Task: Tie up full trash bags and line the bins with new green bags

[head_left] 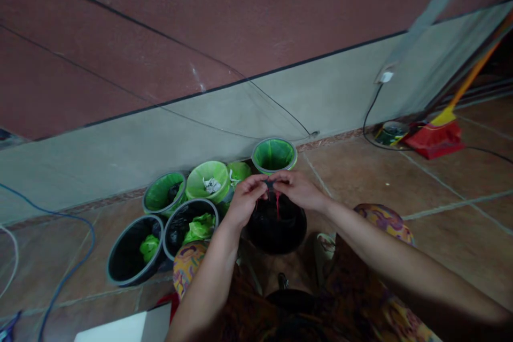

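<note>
both forearms reach forward and down from the bottom of the view and meet over the floor. the left hand [245, 199] and the right hand [300, 190] come together fingertip to fingertip, each pinched closed on the gathered top of a black bag [276, 222]. a thin red string [277, 205] hangs down between them. we cannot tell which fingers hold it.

the bag is dark and glossy. it fills a round dark bin [280, 248] on the tiled floor [401, 181], just below the hands and between the person's knees in patterned cloth [385, 219].

just behind the hands stands a green-lined bin [274, 154] by the wall. to the left, more bins [163, 192] cluster close together, some lined green, some black. well off to the right lies a red dustpan [435, 139]. the hands themselves hide the bag's neck from us.
</note>
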{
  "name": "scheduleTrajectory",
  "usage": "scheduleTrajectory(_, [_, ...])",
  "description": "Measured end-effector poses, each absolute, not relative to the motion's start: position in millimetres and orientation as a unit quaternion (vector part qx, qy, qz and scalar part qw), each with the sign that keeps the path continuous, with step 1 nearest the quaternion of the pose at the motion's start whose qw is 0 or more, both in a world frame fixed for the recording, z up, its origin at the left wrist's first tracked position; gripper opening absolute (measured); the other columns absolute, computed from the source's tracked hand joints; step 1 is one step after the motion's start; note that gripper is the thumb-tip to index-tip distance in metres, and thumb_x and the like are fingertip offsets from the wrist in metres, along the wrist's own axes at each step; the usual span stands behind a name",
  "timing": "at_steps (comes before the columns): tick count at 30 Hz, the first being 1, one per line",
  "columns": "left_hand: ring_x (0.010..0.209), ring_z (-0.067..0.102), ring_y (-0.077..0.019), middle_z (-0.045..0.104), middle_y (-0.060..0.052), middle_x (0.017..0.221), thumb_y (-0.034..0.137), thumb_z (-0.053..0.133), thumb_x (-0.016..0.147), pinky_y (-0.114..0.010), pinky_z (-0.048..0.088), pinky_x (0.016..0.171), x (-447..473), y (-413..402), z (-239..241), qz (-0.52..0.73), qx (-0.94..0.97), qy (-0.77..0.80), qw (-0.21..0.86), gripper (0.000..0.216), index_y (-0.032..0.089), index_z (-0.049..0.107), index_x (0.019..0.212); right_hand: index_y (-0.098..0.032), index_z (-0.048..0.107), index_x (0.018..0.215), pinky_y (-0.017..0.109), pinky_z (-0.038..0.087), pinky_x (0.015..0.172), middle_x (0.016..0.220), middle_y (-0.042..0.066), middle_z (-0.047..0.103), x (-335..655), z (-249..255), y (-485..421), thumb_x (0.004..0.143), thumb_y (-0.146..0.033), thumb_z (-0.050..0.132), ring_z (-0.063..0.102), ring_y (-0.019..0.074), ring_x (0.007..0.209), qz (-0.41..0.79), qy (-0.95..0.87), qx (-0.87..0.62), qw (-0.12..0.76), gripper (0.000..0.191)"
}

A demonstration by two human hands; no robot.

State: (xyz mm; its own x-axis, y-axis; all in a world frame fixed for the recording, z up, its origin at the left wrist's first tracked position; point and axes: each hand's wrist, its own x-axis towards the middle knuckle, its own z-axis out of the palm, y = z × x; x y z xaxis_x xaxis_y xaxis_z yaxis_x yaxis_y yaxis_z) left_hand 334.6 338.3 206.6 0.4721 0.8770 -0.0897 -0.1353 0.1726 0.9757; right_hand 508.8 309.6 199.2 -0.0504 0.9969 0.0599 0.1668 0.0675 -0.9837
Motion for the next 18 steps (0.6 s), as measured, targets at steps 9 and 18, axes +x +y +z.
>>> scheduleTrajectory(9, [0.073,0.063,-0.0114,0.068,0.001,0.08,0.018,0.073,0.073,-0.027,0.048,0.078,337.5,357.2,192.2,0.352,0.56,0.337,0.67,0.032,0.016,0.069,0.105,-0.017,0.057,0.121,0.02,0.041,0.051,0.069,-0.006,0.061,512.3,156.8,321.0,0.067,-0.028,0.078,0.052,0.0097,0.057,0.629,-0.496,-0.463,0.38,0.058])
scheduleTrajectory(18, [0.109,0.063,-0.0192,0.071,-0.005,0.118,0.021,0.069,0.076,-0.032,0.045,0.099,348.5,388.6,143.1,0.359,0.58,0.375,0.628,0.042,0.021,0.067,0.118,-0.02,0.049,0.06,0.021,0.031,0.049,0.052,-0.003,0.049,498.7,142.8,343.7,0.088,-0.039,0.052,0.041,0.0083,0.05,0.53,-0.534,-0.53,0.391,0.034])
